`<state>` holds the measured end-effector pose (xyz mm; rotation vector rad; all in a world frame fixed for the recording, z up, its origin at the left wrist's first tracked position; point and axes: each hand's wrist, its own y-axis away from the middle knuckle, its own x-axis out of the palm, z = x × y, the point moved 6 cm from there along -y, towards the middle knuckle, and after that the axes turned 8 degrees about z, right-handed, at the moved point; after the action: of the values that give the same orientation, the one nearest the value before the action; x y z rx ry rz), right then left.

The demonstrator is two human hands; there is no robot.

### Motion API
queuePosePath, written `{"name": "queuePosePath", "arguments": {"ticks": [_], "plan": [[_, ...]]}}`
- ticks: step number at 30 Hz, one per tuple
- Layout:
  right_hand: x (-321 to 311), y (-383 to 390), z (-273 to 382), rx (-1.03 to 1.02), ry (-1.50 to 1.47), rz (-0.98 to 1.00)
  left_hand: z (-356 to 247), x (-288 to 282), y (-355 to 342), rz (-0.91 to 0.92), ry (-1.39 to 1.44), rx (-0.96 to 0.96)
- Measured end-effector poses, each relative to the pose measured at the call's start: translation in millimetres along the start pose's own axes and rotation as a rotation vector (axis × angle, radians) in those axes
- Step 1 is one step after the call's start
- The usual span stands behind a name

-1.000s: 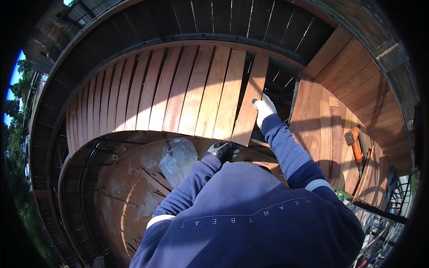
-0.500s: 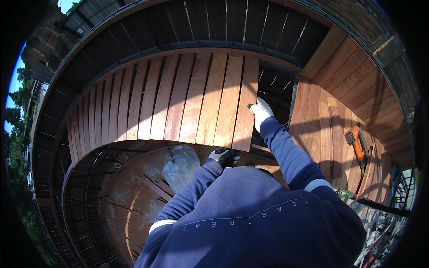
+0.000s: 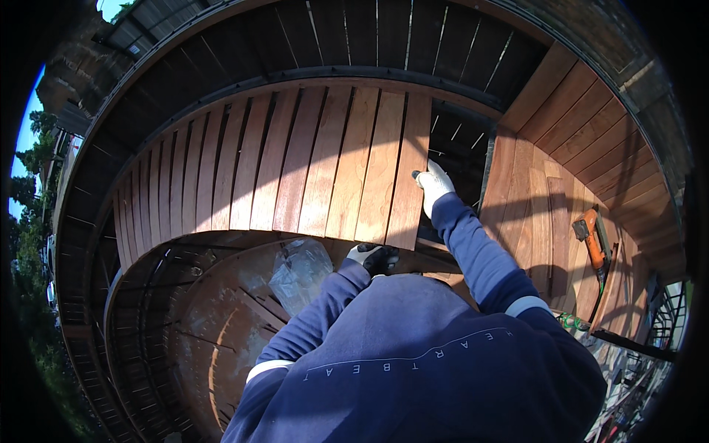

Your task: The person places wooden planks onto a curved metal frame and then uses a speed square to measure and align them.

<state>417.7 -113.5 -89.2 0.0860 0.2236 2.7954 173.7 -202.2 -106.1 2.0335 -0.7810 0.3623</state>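
Reddish-brown wooden planks (image 3: 325,170) lie side by side in a curved row with narrow gaps, partly sunlit. The last wooden plank (image 3: 410,173) is at the row's right end. My right hand (image 3: 434,183), in a white glove with dark fingertips, grips that plank's right edge, thumb on top and the other fingers hidden over the side. At the planks' near ends is my left hand (image 3: 373,257), in a white and black glove. Its fingers are curled closed by the front edge, and what they hold, if anything, is hidden.
An orange and black power tool (image 3: 589,238) lies on the finished wooden seat (image 3: 517,184) at right, near loose wood strips (image 3: 557,221). Right of the last plank is an open dark gap (image 3: 458,136). Clear plastic sheeting (image 3: 301,275) lies below, left of my left hand. A curved backrest (image 3: 332,37) rises behind.
The view has shifted very slightly. Both hands stay where they were, the right one still on the last plank's edge.
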Motion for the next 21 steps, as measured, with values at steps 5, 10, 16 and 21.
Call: {"name": "queuePosePath", "arguments": {"ticks": [5,10,16,21], "plan": [[3.7,5.0,6.8,0.037,-0.071,0.008,1.4,-1.0,-1.0,-0.022,-0.018,-0.031],[1.5,1.8,4.0,0.014,-0.060,-0.027,3.6,-2.2,-3.4,-0.025,0.022,0.026],[-0.5,-6.0,-6.6,0.042,-0.168,0.005,-0.1,-0.8,-3.9,-0.016,-0.003,0.032],[0.8,0.0,-1.4,0.032,-0.150,0.042,-0.8,-0.7,-1.6,-0.042,0.041,0.054]]}}
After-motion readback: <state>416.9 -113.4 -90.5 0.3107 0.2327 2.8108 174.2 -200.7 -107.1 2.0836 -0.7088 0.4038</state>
